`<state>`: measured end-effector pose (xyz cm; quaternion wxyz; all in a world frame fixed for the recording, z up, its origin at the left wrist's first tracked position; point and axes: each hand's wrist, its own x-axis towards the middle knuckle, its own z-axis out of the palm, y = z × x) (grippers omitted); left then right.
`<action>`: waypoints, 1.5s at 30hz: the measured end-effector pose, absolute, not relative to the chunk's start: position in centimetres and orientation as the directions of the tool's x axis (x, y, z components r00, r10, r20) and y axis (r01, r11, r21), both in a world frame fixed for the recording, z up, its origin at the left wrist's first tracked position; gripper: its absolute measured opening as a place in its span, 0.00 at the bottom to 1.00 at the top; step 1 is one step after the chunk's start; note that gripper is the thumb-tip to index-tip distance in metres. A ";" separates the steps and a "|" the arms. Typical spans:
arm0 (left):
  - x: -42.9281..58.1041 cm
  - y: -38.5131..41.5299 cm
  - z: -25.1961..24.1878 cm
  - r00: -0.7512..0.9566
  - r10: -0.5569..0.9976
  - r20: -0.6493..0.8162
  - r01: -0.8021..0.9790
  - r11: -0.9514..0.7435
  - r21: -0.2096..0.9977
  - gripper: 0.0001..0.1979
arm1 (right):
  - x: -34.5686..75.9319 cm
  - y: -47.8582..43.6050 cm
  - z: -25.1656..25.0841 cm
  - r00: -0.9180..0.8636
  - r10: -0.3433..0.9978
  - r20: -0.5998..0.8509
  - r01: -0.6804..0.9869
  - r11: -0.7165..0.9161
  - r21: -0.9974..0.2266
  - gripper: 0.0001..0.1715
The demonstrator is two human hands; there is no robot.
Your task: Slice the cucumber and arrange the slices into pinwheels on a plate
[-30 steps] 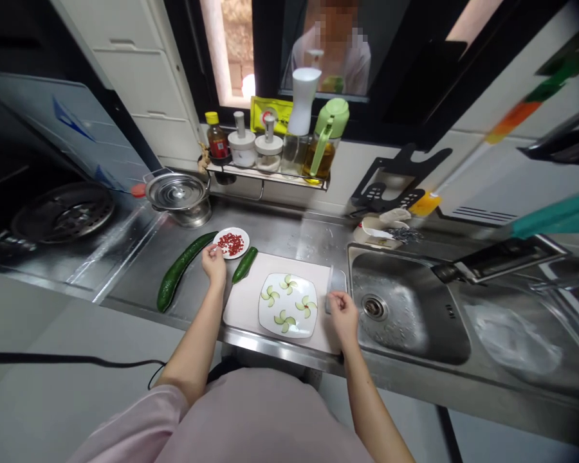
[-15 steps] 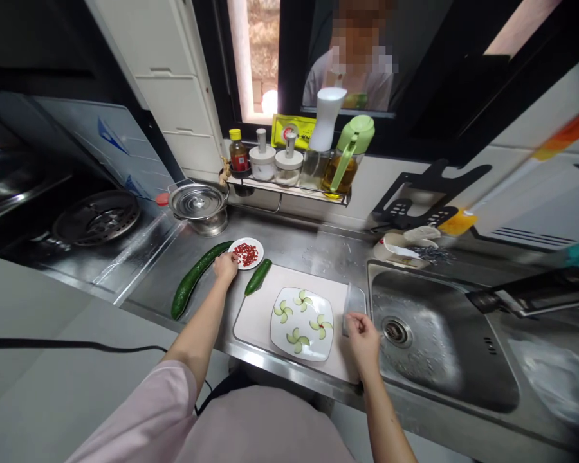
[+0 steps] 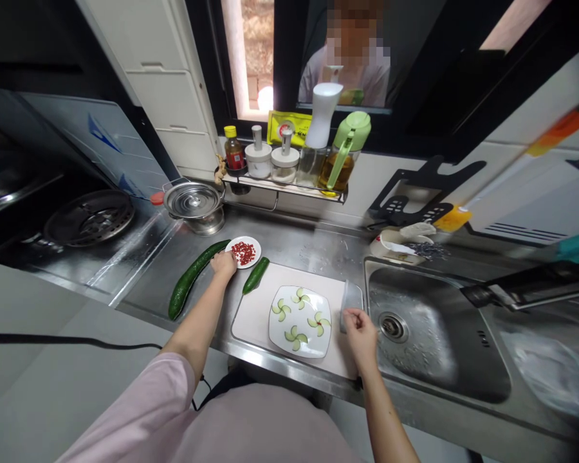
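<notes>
Dish (image 3: 257,245) rim partly hidden under left hand (image 3: 223,263), seemingly touching it.

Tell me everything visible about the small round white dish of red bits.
The small round white dish looks like glazed ceramic. It is shallow and lies flat on the stainless steel counter. A loose heap of chopped red pieces fills its middle. The left hand appears to touch its near-left rim. A short green cucumber piece lies close on its near-right, apart from it.

L hand (image 3: 223,263) extended fwd, palm down, R hand (image 3: 360,325) closer, loosely curled
</notes>
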<state>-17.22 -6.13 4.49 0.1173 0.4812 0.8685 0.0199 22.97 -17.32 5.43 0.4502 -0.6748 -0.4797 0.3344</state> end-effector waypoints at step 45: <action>-8.7 -10.1 7.2 -0.535 0.845 -0.011 0.007 0.018 1.000 0.14 | 21.6 -19.5 6.8 0.274 0.962 -0.005 0.351 -0.105 -0.931 0.16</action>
